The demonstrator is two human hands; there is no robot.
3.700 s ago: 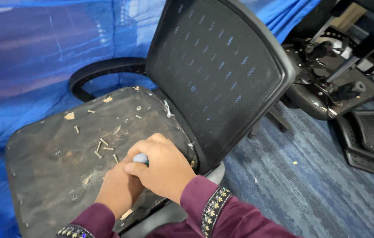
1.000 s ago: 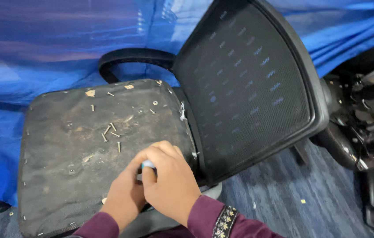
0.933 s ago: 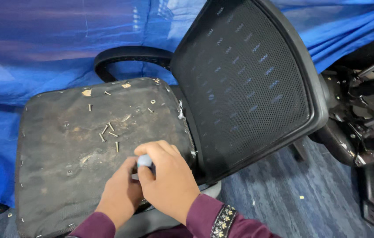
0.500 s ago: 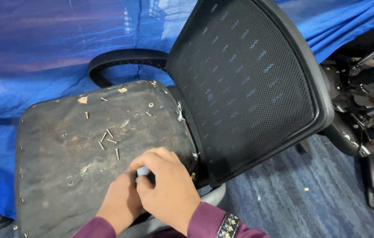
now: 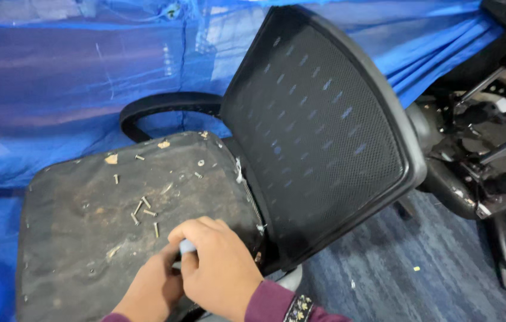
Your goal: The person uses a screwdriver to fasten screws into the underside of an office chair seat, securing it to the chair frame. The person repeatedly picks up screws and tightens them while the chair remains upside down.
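Since earlier frame: hands barely shifted, view swung | right hand [image 5: 220, 275] wrapped over small pale-blue handle [image 5: 187, 246], left hand [image 5: 148, 292] closed beside it | near front edge of seat [image 5: 80, 250] | handle judged light, rigid; gripped from the top | loose screws [image 5: 144, 213] mid-seat, easily scattered

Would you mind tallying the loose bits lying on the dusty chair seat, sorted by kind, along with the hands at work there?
Loose metal screws on the seat: about 9 (a few are too small to be sure of)
Tan scraps: 2
Hands: 2, the left hand and the right hand over a small light-blue handle
Total: about 13
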